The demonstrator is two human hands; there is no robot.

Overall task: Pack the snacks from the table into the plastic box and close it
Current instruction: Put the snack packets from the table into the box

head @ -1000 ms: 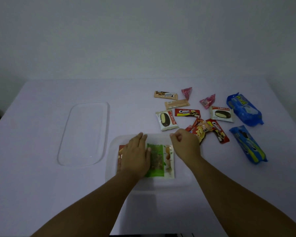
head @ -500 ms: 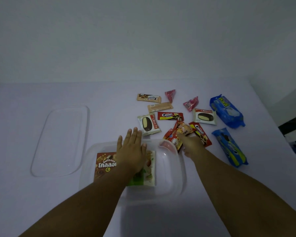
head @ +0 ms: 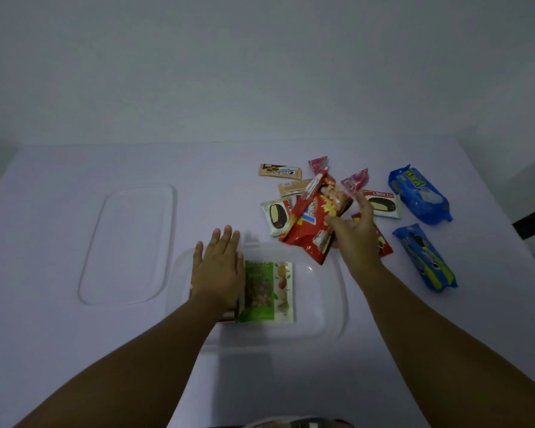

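1. Lifting a red snack bag point(head: 314, 217), the right hand point(head: 357, 239) pinches it near its lower right edge, with the index finger stretched out behind; the bag hangs tilted above the far right rim of the plastic box point(head: 337, 304), over the other snacks.
2. Pressing flat with straight fingers, the left hand point(head: 218, 270) grasps nothing; it rests on a brown packet that is mostly hidden under it, at the left of the box floor, with a green nut packet point(head: 267, 290) just beside it.
3. Waiting to the left of the box, well apart from the snacks, lies the clear lid point(head: 127, 242).
4. Still on the table point(head: 59, 350), to the right and far side of the box: two Choco Pie packs point(head: 275, 216) point(head: 382, 203), two blue cookie packs point(head: 419, 194) point(head: 425, 257), two pink sweets and some small bars.
5. Risks, as I judge them:
   - The pinch is at one edge only, so the slick bag could slip or swing and knock the loose packs beneath it.
   - Its lower corner could catch on the box rim on the way in.
   - A puffy bag laid on top may sit too high for the lid to close once the rest go in.
   - The left hand occupies box space and may block the drop.
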